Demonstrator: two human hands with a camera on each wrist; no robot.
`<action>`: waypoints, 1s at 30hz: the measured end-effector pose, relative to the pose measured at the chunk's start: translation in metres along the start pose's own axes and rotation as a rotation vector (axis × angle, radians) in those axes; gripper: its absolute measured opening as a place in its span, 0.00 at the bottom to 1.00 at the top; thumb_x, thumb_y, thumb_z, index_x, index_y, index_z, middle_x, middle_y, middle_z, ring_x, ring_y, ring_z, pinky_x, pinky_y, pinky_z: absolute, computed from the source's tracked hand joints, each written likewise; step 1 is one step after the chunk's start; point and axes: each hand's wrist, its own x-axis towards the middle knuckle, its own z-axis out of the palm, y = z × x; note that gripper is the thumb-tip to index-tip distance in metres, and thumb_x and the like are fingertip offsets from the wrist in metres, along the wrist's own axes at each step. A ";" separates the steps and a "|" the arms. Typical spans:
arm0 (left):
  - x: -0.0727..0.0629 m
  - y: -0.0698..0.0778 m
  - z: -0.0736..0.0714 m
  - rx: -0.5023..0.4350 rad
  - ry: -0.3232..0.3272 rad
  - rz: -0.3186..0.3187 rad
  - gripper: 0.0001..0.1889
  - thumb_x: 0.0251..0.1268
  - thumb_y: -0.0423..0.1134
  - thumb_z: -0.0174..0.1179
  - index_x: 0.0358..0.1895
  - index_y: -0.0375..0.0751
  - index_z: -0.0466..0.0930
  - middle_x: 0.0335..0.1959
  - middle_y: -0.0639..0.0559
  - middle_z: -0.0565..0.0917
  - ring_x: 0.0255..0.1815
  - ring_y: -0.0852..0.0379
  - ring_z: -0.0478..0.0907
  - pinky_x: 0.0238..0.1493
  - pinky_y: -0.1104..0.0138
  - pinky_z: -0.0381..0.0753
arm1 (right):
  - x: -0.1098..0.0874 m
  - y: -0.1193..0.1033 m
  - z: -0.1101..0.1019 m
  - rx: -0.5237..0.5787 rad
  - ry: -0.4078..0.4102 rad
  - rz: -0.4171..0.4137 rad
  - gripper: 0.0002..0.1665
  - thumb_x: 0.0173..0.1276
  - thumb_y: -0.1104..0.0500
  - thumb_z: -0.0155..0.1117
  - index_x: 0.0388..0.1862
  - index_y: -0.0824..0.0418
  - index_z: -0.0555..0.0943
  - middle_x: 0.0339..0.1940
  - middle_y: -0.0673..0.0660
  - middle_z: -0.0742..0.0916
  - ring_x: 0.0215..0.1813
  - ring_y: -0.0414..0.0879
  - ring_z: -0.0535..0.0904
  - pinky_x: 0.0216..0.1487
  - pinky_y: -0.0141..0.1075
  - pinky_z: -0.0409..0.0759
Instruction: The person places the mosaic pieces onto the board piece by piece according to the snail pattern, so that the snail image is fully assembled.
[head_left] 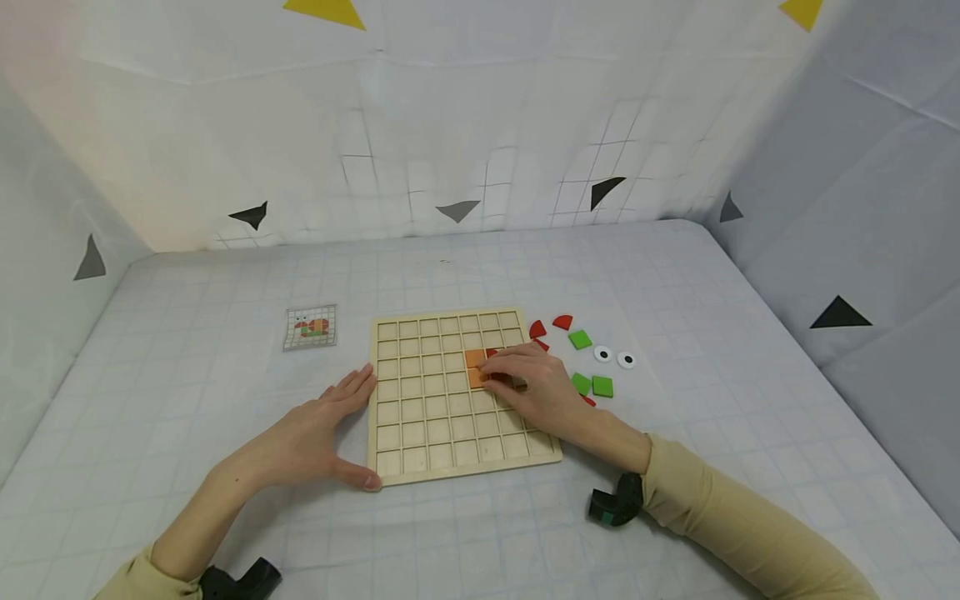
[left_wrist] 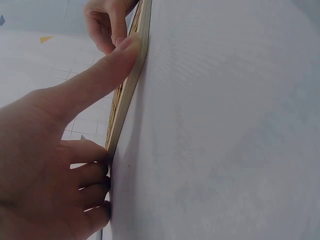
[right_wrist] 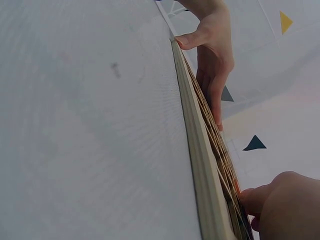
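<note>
In the head view a wooden grid board point(head_left: 427, 408) lies flat on the table. My left hand point(head_left: 311, 442) rests along its left side, fingers stretched to the edge and thumb at the near corner; the left wrist view shows that thumb point(left_wrist: 100, 82) against the rim. Over the board's right part, my right hand point(head_left: 536, 387) pinches at an orange square tile point(head_left: 476, 380) with thumb and index finger. Another orange square tile point(head_left: 475, 357) sits in the cell behind it. A red piece point(head_left: 492, 352) shows beside that one, partly hidden by the right hand.
Right of the board lie red quarter-round pieces point(head_left: 562, 322), several green square tiles point(head_left: 602, 387) and two white eye discs point(head_left: 603, 354). A small picture card point(head_left: 310, 327) with a coloured grid figure lies to the board's left. White cloth walls point(head_left: 450, 108) surround the table.
</note>
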 end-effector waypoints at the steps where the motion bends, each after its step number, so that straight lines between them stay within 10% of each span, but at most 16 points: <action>1: 0.000 0.000 0.000 0.001 0.001 0.002 0.71 0.33 0.71 0.75 0.80 0.36 0.50 0.83 0.47 0.46 0.82 0.39 0.43 0.77 0.38 0.50 | 0.000 0.000 0.000 -0.004 -0.002 0.000 0.13 0.58 0.62 0.77 0.43 0.59 0.89 0.42 0.50 0.91 0.51 0.48 0.84 0.53 0.41 0.85; 15: -0.001 0.001 0.000 0.001 0.006 0.013 0.70 0.34 0.71 0.75 0.79 0.36 0.50 0.83 0.45 0.46 0.82 0.39 0.43 0.77 0.39 0.50 | 0.007 0.000 -0.010 -0.023 0.029 -0.011 0.13 0.57 0.65 0.77 0.43 0.60 0.89 0.40 0.51 0.91 0.45 0.47 0.86 0.45 0.41 0.85; 30: -0.001 0.002 0.000 0.021 0.005 0.003 0.70 0.34 0.72 0.74 0.80 0.37 0.50 0.83 0.47 0.46 0.82 0.40 0.44 0.77 0.39 0.51 | 0.002 0.046 -0.062 0.020 0.091 0.277 0.14 0.63 0.65 0.73 0.48 0.60 0.88 0.42 0.55 0.91 0.42 0.48 0.84 0.46 0.47 0.81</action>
